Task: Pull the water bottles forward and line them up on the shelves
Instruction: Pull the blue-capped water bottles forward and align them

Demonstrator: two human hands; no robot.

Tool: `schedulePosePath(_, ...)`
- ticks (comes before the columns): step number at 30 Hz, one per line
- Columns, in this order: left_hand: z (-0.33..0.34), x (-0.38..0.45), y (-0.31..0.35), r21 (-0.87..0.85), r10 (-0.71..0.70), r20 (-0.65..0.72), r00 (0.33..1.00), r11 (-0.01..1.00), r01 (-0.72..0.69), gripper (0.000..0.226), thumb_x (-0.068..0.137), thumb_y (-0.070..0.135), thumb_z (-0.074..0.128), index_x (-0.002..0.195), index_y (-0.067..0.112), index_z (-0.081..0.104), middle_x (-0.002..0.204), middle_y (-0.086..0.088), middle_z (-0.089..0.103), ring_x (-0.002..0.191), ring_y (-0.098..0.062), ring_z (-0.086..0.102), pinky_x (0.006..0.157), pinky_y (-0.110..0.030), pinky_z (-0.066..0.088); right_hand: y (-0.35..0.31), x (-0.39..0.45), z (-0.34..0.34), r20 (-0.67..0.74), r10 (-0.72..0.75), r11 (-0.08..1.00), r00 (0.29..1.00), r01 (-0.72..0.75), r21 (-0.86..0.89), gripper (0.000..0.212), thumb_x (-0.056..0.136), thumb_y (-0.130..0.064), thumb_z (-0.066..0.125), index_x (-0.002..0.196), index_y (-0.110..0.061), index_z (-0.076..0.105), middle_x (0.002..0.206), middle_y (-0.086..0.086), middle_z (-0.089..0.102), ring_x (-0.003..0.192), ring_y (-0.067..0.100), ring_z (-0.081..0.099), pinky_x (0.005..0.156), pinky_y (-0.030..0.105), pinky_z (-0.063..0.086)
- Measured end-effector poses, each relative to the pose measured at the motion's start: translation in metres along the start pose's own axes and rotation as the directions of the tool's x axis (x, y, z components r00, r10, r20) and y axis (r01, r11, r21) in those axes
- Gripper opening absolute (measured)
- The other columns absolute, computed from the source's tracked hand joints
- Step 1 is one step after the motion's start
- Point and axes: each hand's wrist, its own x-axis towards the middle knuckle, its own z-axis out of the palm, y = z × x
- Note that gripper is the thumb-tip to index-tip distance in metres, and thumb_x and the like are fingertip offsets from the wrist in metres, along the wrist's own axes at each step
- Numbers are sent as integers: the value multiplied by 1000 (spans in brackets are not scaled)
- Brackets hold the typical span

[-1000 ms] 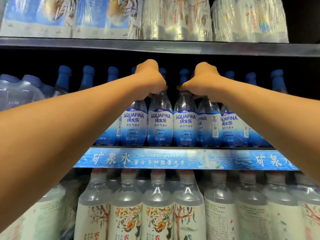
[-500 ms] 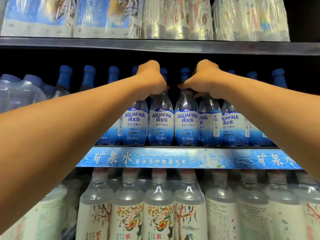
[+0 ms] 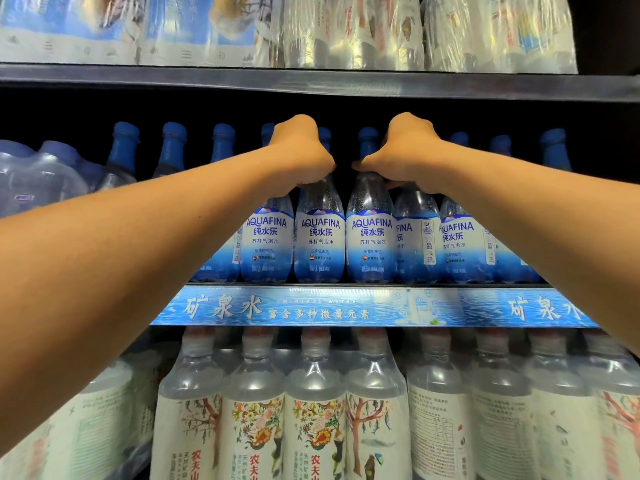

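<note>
A row of Aquafina bottles with blue caps and blue-white labels stands at the front edge of the middle shelf. My left hand grips the neck of one Aquafina bottle left of centre. My right hand grips the neck of another bottle, whose label is turned sideways. Two bottles stand untouched between my hands. Both arms reach up from the lower corners. The fingers are hidden behind the knuckles.
More blue-capped bottles stand further back at the left and right. A shrink-wrapped pack sits at far left. Wrapped packs fill the top shelf. Taller clear bottles with painted labels crowd the shelf below.
Both hands keep their hold on the bottle necks and have shifted only slightly; the gap between the two hands has widened a little.
</note>
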Motion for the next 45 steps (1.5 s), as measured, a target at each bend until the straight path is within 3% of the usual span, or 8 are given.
schedulePosePath(5,-10,-2,6,93,62,-68,996,994,-56,29,79,18,66,60,12,44,63,-3,47,56,-21,46,45,-26,33,5,-1,-15,-31,-8,1000,999,9,29,42,71,-35,85,86,-1,66,80,13,71,69,26,73,63,41,62)
schedulePosePath(11,-12,-9,23,210,255,-135,958,952,-224,38,75,19,59,53,11,30,51,-7,33,46,-25,31,42,-26,21,34,-3,-60,-35,9,994,999,-5,109,34,74,-26,84,88,1,69,80,17,72,66,20,73,62,38,62)
schedulePosePath(16,5,-20,61,156,269,-61,961,954,-257,37,74,17,64,53,10,35,53,-7,36,54,-27,38,44,-27,25,69,-6,-88,-62,29,998,998,-26,51,30,77,-25,82,84,0,69,79,17,72,69,22,73,65,40,62)
schedulePosePath(23,40,-25,110,14,161,23,987,987,-161,30,75,17,66,58,11,42,59,-3,45,55,-21,40,43,-24,28,97,-12,-102,-92,16,986,996,-31,-165,37,73,-36,82,83,-2,72,78,13,73,75,24,71,73,39,59)
schedulePosePath(28,60,-22,125,29,31,69,997,999,-34,24,83,15,62,67,10,46,69,-3,49,56,-16,44,44,-24,32,96,-5,-93,-88,-3,983,996,-13,-184,43,73,-43,81,70,-9,55,71,6,60,70,21,61,45,26,37)
schedulePosePath(37,70,-18,136,126,-62,174,983,991,40,4,89,3,53,92,6,53,85,-12,53,79,-24,54,62,-29,42,102,4,-73,-121,-41,966,992,9,-258,53,63,-46,87,63,-16,43,63,-1,47,57,19,50,40,22,26)
schedulePosePath(40,71,-17,132,187,-43,94,995,982,24,10,87,1,57,96,4,60,99,-17,61,95,-28,62,66,-28,42,102,4,-74,-100,-24,965,995,-3,-262,53,63,-42,88,63,-16,42,67,0,49,69,24,54,42,22,31)
schedulePosePath(45,67,-12,125,154,-48,8,999,987,46,24,79,6,70,70,12,48,86,-10,56,76,-26,56,50,-31,42,97,4,-82,-40,57,967,998,-65,-245,44,66,-34,87,69,-13,48,81,6,58,77,24,62,57,27,46)
